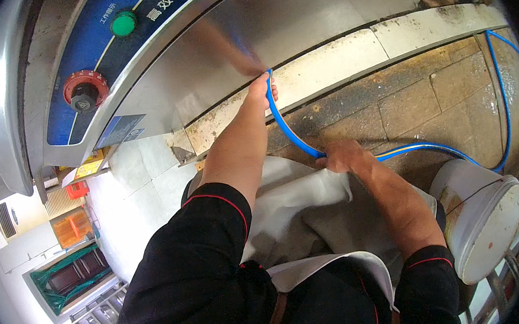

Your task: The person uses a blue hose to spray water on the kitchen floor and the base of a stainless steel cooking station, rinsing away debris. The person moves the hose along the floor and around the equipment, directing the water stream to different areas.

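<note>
A blue hose [292, 135] with a pale yellow stripe runs between my two hands. My left hand [264, 91] is stretched forward and closed around it near its visible upper end, beside the lower edge of a stainless steel appliance [311, 21]. Closer to my body, my right hand [341, 155] grips the same hose, slightly blurred. Beyond that hand the hose curves right across wet brown floor tiles [458, 86] and loops up out of view. A light apron [283, 216] covers my front below the hands.
A white lidded bucket [486, 229] stands close by my right arm. White tiles line a ledge [325, 66] under the appliance. Upper left, its control panel carries a red-and-black knob [84, 94] and green lamp [123, 23]. A metal rack [101, 322] stands far left.
</note>
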`<move>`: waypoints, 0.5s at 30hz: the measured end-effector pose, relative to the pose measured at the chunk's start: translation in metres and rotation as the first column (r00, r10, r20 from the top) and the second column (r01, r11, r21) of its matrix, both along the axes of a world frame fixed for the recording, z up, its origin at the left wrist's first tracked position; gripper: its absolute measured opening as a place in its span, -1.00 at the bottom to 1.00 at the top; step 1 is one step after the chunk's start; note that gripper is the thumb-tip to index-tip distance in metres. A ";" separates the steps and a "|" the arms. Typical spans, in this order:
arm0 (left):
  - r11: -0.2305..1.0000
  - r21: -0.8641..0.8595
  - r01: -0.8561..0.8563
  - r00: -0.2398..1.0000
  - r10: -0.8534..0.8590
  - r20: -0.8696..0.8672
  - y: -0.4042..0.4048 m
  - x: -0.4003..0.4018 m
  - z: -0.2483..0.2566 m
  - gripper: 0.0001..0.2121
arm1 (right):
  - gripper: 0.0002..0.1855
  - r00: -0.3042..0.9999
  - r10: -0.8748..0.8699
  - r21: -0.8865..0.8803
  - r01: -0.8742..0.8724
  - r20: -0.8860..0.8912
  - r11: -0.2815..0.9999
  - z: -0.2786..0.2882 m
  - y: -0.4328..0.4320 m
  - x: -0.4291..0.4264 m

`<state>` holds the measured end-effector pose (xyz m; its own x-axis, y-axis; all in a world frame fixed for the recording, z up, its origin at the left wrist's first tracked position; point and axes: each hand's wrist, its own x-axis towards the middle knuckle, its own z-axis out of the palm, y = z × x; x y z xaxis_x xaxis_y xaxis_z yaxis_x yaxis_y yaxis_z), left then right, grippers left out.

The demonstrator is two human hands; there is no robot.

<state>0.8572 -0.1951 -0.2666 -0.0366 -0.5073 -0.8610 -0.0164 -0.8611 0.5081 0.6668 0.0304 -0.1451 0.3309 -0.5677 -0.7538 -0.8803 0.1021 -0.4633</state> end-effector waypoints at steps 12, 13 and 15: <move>0.977 -0.213 -0.020 0.990 -0.010 -0.139 -0.016 0.031 -0.035 -0.77 | -0.41 0.996 -0.089 0.046 0.088 0.028 0.995 -0.017 0.014 0.012; 0.981 -0.188 -0.047 0.998 0.038 -0.050 -0.012 0.017 -0.034 -0.77 | -0.41 0.997 -0.076 0.042 0.076 -0.002 0.996 -0.031 0.021 0.007; 0.965 -0.225 -0.135 0.990 0.138 -0.001 -0.015 0.029 -0.050 -0.76 | -0.41 0.998 -0.063 -0.115 0.061 -0.013 0.992 -0.014 0.015 0.003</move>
<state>0.8860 -0.2104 -0.3164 0.0580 -0.6864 -0.7249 0.0843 -0.7201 0.6887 0.6702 0.0450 -0.1590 0.2803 -0.6693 -0.6881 -0.8816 0.1040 -0.4603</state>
